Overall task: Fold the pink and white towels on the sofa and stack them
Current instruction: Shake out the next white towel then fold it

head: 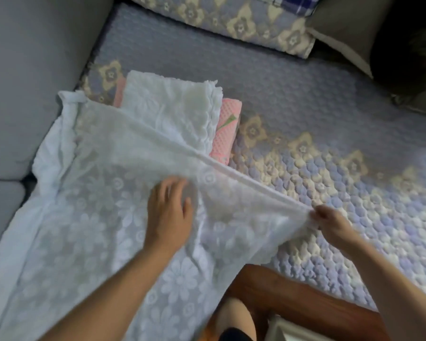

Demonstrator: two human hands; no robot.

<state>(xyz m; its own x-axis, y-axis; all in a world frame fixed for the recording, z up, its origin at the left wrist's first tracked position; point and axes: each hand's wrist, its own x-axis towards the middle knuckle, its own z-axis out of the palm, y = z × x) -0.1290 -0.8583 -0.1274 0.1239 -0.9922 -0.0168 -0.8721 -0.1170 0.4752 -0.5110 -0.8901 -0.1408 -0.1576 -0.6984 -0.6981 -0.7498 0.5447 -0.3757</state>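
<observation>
From the head camera, two bare hands work on one large, thin white lace towel with a flower pattern (96, 217), spread across the seat of the sofa. The left hand (169, 212) lies palm down on the middle of this towel, its fingers straight and slightly spread, pressing the cloth flat. The right hand (330, 223) has its fingers curled round the towel's right corner, pinching it and pulling the upper edge taut, so that a straight ridge of cloth runs from the corner up and left toward the stack.

Behind that ridge stands one stack of folded towels. On top is one folded white lace towel with a scalloped edge (172, 107). Under it lies pink towelling: a folded pink textured towel with a green mark (228, 126) shows at the right side, and a narrow strip of pink shows at the left edge; whether that strip belongs to the same towel cannot be told. The spread towel's upper edge overlaps the front of the stack.

All of it lies on a quilted blue-grey sofa cover with cream flower motifs (330, 134). A plain grey sofa cushion (35, 57) rises at the left, touching the towel's far left edge. One brown wooden edge (293, 299) shows below, near the person's knee (234, 318).
</observation>
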